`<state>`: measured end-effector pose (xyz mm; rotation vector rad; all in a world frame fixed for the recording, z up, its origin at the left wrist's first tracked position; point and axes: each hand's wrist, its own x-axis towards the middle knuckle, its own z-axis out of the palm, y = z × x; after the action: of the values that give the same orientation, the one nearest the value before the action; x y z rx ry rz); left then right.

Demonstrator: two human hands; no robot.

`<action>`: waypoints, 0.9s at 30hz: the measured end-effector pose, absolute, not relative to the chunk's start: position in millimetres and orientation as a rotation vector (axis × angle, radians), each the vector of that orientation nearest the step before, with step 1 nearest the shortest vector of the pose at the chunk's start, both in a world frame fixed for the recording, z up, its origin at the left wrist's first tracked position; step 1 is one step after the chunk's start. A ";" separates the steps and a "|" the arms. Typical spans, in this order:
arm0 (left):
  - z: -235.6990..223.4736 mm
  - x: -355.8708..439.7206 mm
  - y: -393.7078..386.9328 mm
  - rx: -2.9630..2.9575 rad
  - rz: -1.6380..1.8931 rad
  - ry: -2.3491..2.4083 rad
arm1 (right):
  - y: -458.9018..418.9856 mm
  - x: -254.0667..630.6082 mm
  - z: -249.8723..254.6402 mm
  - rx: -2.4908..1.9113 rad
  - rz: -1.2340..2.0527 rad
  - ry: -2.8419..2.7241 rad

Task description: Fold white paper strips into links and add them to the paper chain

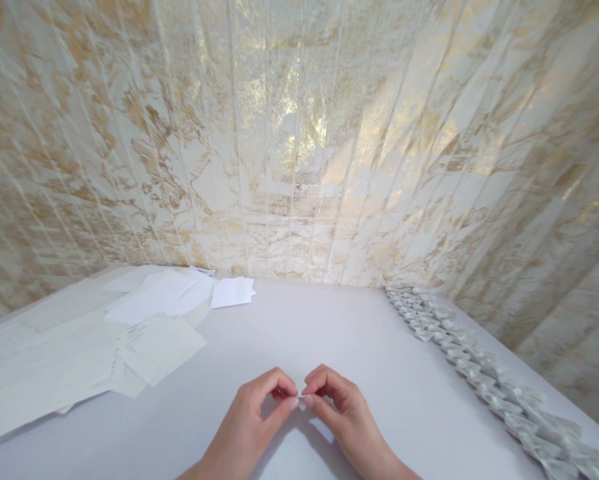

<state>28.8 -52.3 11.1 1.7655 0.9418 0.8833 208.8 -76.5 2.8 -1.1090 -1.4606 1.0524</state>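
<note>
Low in the middle of the view, my left hand [259, 410] and my right hand [343, 410] face each other just above the white table. Thumb and forefinger of each hand pinch a small white folded piece of paper [302, 404] between them. Fingertips cover most of it, so its full shape is hidden. The fingertips of the two hands are a short gap apart, and both hands cast a shadow on the tabletop.
Loose white paper sheets [49, 360] spread over the left side, with a small stack of cut paper [232, 292] beside them at the back. Rows of folded paper pieces [479, 373] run along the right edge. A patterned curtain [289, 147] hangs behind the table [324, 327].
</note>
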 end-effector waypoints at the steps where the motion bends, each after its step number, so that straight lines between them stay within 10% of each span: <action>1: 11.8 28.9 -52.6 1.767 0.888 0.937 | -76.7 208.7 2.8 -1.107 1.060 -1.459; 27: 5.2 33.1 -50.9 1.429 0.955 0.872 | -77.4 200.2 -6.4 -1.019 1.109 -1.465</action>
<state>33.1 -50.9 5.2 1.4291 0.8716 0.9555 200.2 -77.4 -6.4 -1.0194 -1.4645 1.1092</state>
